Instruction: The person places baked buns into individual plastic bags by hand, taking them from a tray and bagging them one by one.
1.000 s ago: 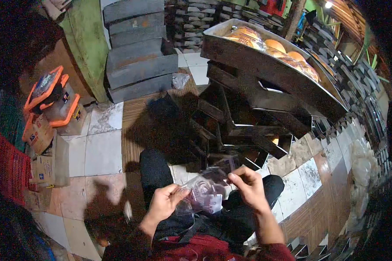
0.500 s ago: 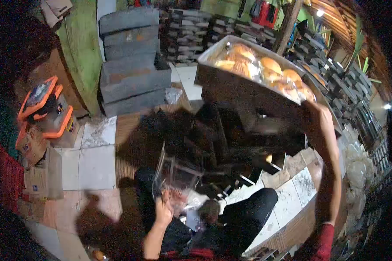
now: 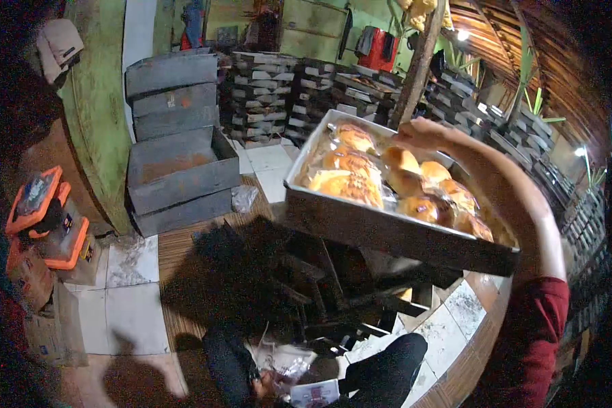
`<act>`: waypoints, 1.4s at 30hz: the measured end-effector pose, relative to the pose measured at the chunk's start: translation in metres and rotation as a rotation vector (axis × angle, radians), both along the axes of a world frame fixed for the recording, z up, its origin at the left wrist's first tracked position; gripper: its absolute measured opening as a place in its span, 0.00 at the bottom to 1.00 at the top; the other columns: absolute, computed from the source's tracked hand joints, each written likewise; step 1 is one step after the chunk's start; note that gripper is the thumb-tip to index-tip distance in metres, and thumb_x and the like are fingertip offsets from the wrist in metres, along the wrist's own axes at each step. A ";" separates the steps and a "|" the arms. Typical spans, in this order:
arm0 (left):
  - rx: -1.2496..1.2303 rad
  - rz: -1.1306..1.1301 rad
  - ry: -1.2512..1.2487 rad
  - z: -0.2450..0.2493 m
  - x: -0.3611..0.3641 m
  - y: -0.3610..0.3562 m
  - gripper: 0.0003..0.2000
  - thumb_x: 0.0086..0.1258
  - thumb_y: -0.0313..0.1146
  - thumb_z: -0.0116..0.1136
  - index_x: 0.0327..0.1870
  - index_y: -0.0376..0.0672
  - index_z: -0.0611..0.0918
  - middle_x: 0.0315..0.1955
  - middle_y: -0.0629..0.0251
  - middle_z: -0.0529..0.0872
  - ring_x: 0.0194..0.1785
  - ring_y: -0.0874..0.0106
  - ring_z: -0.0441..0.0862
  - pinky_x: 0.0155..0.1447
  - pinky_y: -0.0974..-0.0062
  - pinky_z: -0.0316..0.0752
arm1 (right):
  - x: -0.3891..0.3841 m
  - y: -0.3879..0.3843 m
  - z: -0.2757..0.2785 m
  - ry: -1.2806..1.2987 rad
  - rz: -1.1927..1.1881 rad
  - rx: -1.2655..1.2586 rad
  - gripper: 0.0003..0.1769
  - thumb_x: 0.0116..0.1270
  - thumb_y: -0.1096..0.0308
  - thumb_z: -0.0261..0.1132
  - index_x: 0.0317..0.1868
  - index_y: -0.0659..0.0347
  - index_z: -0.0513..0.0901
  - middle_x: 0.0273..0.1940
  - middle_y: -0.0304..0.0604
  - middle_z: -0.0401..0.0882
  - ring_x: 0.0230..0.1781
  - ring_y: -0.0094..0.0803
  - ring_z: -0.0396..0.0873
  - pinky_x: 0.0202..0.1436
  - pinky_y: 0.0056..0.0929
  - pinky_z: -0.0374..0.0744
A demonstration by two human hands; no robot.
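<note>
My right hand reaches over a dark metal baking tray and is closed on its far rim; the fingertips are partly hidden. Glossy browned buns, some in clear wrapping, fill the left side of the tray, with more round buns in the middle and right. The tray tips toward me. Low in the view, between my dark-clothed legs, my left hand is closed on a clear plastic bag, in dim light. Beside it lies a white printed packet.
Grey empty trays are stacked at the left back, with a crumpled plastic bag by them. Orange-lidded containers and cardboard boxes stand at far left. A wooden post rises behind the tray. Dark objects lie in shadow below it.
My right hand has gone from the tray's near right side to its far rim, and the tray now leans toward me. My left hand has lowered with the plastic bag. The view has shifted.
</note>
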State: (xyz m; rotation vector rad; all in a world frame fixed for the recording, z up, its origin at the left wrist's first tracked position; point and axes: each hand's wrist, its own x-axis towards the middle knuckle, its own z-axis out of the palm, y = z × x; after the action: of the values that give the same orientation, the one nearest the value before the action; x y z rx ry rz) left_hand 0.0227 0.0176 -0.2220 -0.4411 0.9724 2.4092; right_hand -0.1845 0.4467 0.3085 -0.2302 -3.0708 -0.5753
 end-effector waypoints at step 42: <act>-0.760 -1.047 0.941 0.169 -0.020 -0.002 0.16 0.66 0.40 0.50 0.29 0.34 0.79 0.20 0.61 0.81 0.24 0.77 0.75 0.32 0.74 0.70 | 0.345 -0.218 -0.322 0.563 -0.612 -2.646 0.28 0.53 0.57 0.63 0.51 0.60 0.65 0.45 0.42 0.73 0.46 0.38 0.73 0.53 0.38 0.72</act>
State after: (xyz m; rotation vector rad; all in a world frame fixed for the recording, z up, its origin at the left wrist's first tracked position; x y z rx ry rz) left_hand 0.0031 0.0158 -0.0526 0.8732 1.8667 1.1359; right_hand 0.1604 0.2283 -0.0134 -0.7947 -0.9960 2.6783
